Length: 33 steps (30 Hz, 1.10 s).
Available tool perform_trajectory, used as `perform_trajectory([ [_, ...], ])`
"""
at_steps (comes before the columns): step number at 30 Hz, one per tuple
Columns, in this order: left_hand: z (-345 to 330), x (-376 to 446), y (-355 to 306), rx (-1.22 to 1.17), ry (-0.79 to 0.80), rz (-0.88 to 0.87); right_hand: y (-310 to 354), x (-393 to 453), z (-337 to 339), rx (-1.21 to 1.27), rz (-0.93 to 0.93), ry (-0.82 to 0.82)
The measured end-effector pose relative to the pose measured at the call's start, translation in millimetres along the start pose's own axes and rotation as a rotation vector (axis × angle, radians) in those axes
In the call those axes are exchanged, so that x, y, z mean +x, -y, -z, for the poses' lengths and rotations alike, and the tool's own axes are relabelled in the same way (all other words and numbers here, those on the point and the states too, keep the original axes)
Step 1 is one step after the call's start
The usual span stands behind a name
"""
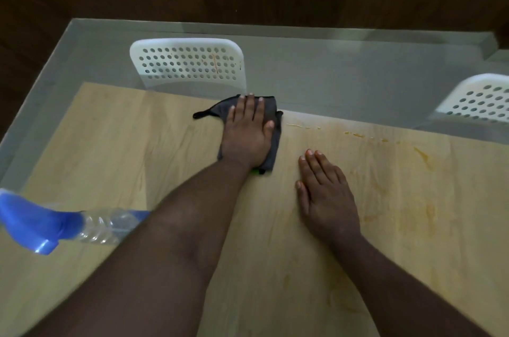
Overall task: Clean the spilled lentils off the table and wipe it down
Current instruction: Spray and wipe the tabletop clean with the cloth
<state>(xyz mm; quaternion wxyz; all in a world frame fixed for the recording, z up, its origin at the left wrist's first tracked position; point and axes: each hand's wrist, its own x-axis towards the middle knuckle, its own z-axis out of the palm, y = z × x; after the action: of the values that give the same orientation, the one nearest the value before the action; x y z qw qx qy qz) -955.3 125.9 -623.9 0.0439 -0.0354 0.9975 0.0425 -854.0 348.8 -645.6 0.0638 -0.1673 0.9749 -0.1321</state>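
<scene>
Near edge of the bench (115, 143) is mostly forearms, plus a spray bottle (91, 226) lying toward the near left corner. Left hand (249, 134) presses flat, fingers straight, on the dark cloth (271, 113) at the far edge; right hand (327, 198) rests flat beside it, holding nothing. Orange lentil smears (424, 157) sit toward the right edge, so a sloppy swipe could probably push them off onto the white chair (479, 102).

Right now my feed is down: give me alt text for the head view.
The left hand presses a dark grey cloth flat on the wooden table near its far edge, while the right hand rests open beside it. Orange smears remain to the right; a spray bottle lies at left.
</scene>
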Motion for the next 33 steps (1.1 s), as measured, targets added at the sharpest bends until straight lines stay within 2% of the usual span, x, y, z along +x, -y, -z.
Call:
perform_trajectory([
  [4,-9,-54,-37,-0.004,0.031,-0.135,-1,-3,0,-0.005,-0.049,-0.002],
  [8,-5,-99,-12,-0.046,0.093,-0.195,3,-2,8,-0.013,-0.053,0.004],
  [13,0,-36,7,0.006,0.02,-0.1,2,-1,5,-0.011,-0.048,-0.006],
  [16,3,1,-10,0.005,0.021,-0.044,1,-1,3,-0.004,-0.058,-0.017],
  [18,3,-6,-27,0.009,0.004,-0.065,4,-4,6,0.007,-0.064,-0.032],
  [21,-10,-53,-42,-0.015,0.027,-0.162,0,-1,3,0.017,-0.066,-0.031],
  [25,-11,-122,-15,-0.031,0.09,-0.245,-1,-3,6,0.007,-0.067,-0.02],
  [29,-6,-78,25,-0.015,0.033,-0.138,5,-3,6,-0.005,-0.073,-0.032],
  [33,-1,-13,7,-0.002,0.022,-0.043,2,-2,1,0.001,-0.069,-0.044],
])
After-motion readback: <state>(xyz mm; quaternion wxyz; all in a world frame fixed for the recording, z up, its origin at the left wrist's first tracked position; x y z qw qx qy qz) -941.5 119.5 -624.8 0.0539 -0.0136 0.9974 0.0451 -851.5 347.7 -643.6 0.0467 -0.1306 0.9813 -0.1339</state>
